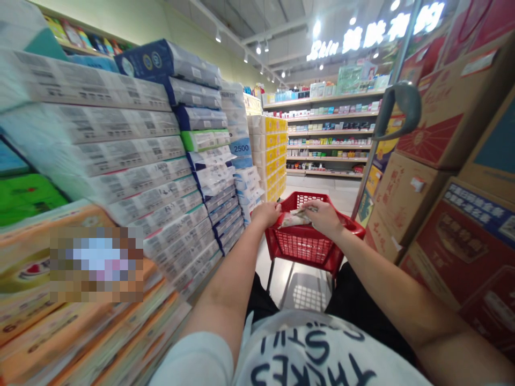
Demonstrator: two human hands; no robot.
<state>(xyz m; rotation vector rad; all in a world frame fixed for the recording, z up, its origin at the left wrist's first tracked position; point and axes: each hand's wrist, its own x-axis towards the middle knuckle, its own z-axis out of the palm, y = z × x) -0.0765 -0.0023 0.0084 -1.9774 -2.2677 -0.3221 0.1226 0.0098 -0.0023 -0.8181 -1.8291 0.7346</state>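
Straight ahead, well beyond the grip, tiered display shelves [322,172] close off the aisle, their small boxes lined up in rows, probably so that labels can be read. Left of both hands, plastic-wrapped packs [132,126] lie flat in tall stacks, a shape that likely keeps them steady; to the right, cardboard cartons [434,123] are piled high, seemingly to save floor space. Directly beneath the hands stands a red shopping cart [301,244], its near edge toward the body, presumably for easy reach. The left hand [266,215] curls at the near left corner; whether it clasps the rim, I cannot tell. The right hand [325,217] pinches a crumpled pale packet [295,219] by one end over that near edge, perhaps lightly because it looks soft, its free end pointing toward the left hand.
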